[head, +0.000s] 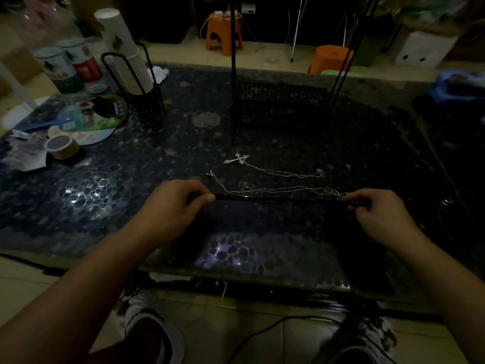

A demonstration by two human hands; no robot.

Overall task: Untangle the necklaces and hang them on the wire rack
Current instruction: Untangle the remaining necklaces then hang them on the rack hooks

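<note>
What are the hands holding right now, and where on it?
A black band necklace, stretched between them: left hand pinches its left end, right hand its right end.

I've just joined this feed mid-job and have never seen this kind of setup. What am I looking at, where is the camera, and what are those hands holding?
There is no machine here: a person works with two bare hands. The single picture comes from a camera worn on the person's head, looking forward and down, so you see both forearms and their shoes below the table edge.

The left hand and right hand each pinch one end of a dark band, stretched straight between them just above the dark pebble-patterned table. A thin silver chain lies just behind it and seems bunched up at the right hand. A second chain with a cross pendant lies free farther back.

Behind that stands the black wire rack; no necklace can be seen hanging on it. At the far left are paper cups, bottles and a roll of tape.
</note>
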